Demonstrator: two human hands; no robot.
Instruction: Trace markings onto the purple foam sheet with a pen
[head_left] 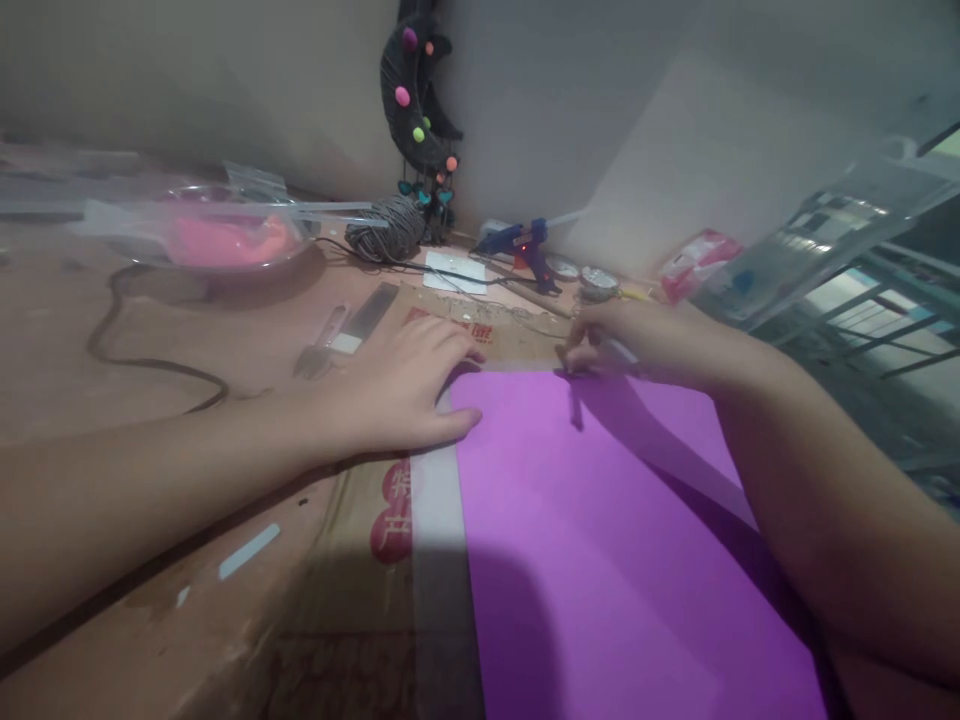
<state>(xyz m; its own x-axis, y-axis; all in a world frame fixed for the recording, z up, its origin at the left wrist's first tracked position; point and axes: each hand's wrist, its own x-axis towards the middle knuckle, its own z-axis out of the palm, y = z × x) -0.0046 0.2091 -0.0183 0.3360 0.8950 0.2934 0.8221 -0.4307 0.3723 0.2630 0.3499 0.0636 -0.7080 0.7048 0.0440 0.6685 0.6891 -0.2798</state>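
Note:
A large purple sheet lies on a white sheet and flattened brown cardboard. My left hand rests open at the sheet's upper left corner, thumb and fingers apart, the thumb tip over the purple. At the far edge of the sheet, my right hand is closed in a pinch around a slim, pale pen. Blur softens the pen, and the fingers hide part of it. A dark narrow streak, probably a shadow, falls on the purple below these fingers.
Behind are a blue glue gun, grey yarn, and a pink packet. A cutter and dark flat strip lie beyond my left hand. Far left is a clear bowl with pink material. A moon ornament hangs behind.

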